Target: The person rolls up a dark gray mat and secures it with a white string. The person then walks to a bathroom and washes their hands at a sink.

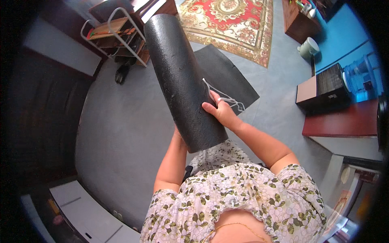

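Observation:
A black, textured mat rolled into a thick tube [176, 77] is held up in front of my body, tilted with its far end to the left. My right hand [221, 110] grips its right side, thumb on the outer face and fingers partly hidden by the roll. A thin white cord [227, 98] runs by those fingers and dangles in loops. My left hand is behind the near left side of the roll; only the wrist [177, 133] shows, the fingers being hidden. Beyond the roll spreads a flat black sheet [227, 71]; whether it joins the roll I cannot tell.
A red and gold patterned rug [231, 24] covers the far floor. At far left stands a wheeled rack [121, 38], dark shoes [122, 72] beside it. On the right are a pale bin [308, 47], a black box [324, 89] and a red-topped cabinet [342, 119]. A white cabinet [91, 214] is near left.

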`<act>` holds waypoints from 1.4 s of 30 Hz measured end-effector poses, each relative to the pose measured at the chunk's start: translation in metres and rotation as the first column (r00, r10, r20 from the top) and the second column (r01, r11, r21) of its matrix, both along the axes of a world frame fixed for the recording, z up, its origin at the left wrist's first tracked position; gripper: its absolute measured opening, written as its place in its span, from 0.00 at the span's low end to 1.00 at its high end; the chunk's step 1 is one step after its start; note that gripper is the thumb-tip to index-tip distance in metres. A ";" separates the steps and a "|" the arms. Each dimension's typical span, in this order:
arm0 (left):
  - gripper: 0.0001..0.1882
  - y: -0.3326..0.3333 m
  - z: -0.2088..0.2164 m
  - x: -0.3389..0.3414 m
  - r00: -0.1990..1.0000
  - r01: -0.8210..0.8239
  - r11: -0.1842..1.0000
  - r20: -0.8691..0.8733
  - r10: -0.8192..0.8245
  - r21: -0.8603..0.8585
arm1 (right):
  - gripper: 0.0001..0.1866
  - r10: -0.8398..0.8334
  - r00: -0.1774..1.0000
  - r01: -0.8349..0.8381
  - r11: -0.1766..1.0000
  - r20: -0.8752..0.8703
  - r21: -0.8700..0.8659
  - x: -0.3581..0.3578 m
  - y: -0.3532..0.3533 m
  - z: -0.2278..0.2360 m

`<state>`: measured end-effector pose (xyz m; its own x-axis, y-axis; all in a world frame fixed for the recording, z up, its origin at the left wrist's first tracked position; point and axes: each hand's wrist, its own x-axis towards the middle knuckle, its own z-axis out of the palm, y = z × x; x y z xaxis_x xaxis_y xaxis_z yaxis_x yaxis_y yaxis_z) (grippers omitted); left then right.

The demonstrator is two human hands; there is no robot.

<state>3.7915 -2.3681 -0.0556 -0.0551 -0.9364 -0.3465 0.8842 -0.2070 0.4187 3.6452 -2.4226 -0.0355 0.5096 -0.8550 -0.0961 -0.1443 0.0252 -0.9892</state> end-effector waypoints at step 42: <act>0.44 -0.149 -0.608 0.116 0.792 -0.432 0.589 0.600 -0.115 0.683 | 0.44 0.663 0.652 -0.388 0.708 -0.367 0.590 0.161 -0.240 -0.682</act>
